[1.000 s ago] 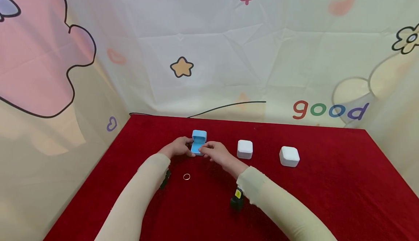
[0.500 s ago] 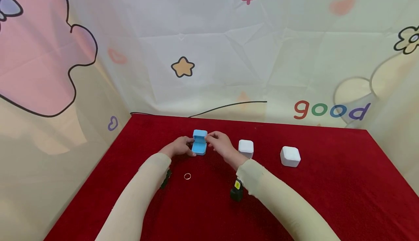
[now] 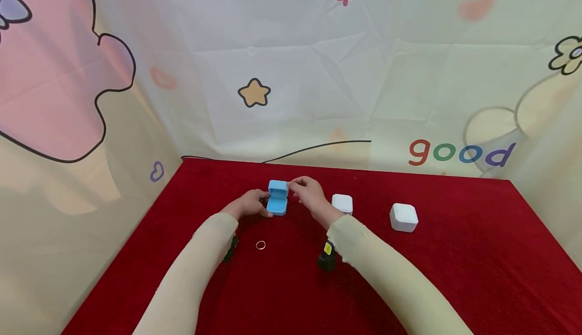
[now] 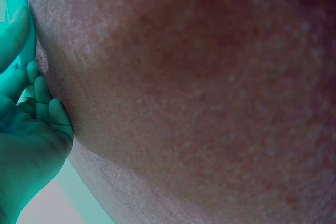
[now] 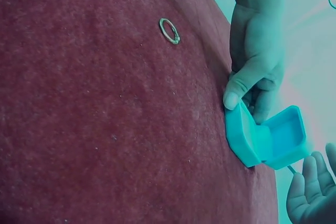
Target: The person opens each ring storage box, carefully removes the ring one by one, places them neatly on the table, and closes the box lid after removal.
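A light blue ring box point(image 3: 277, 206) stands with its lid raised on the red cloth; no ring shows inside it. My left hand point(image 3: 249, 203) grips the base from the left, the thumb at its front corner, as the right wrist view shows on the box point(image 5: 242, 137). My right hand point(image 3: 310, 193) is at the right edge of the lid, its fingertips loosely bent and touching or almost touching it. Nearer me lies a thin ring point(image 3: 260, 245), flat on the cloth, with a small raised part visible on the ring point(image 5: 177, 40) in the right wrist view.
Two white boxes stand to the right: one white box point(image 3: 342, 202) partly behind my right wrist, another white box point(image 3: 403, 217) farther right. Red cloth point(image 3: 282, 294) covers the table. A printed curtain point(image 3: 300, 72) hangs behind it.
My right hand has moved from the front of the box base up and back to the lid's right edge. The left hand keeps its grip; the ring has not moved.
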`<state>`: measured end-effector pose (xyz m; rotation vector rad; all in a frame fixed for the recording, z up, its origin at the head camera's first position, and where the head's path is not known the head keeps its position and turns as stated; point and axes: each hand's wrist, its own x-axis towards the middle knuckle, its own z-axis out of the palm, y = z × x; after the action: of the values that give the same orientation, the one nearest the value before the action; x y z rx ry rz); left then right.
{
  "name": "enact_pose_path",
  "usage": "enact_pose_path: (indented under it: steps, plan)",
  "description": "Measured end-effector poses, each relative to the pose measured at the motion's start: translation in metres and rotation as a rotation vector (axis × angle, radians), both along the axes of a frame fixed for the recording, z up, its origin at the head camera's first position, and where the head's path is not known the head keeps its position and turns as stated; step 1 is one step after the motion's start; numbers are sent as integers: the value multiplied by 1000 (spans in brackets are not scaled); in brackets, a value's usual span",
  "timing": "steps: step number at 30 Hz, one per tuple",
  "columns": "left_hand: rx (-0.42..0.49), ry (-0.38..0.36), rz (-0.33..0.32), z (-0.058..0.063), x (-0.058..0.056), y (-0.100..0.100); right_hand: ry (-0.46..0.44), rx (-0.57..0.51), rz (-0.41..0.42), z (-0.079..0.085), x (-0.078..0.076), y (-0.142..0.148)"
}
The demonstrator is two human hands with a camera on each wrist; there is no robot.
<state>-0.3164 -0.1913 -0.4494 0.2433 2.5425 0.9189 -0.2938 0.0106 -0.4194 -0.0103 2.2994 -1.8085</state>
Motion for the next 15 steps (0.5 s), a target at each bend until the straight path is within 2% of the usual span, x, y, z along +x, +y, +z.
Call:
enact_pose_path:
  steps: [15]
  plan:
    - [1,4,2,-1,-1,0,-24,11,-7,-5,-8,1]
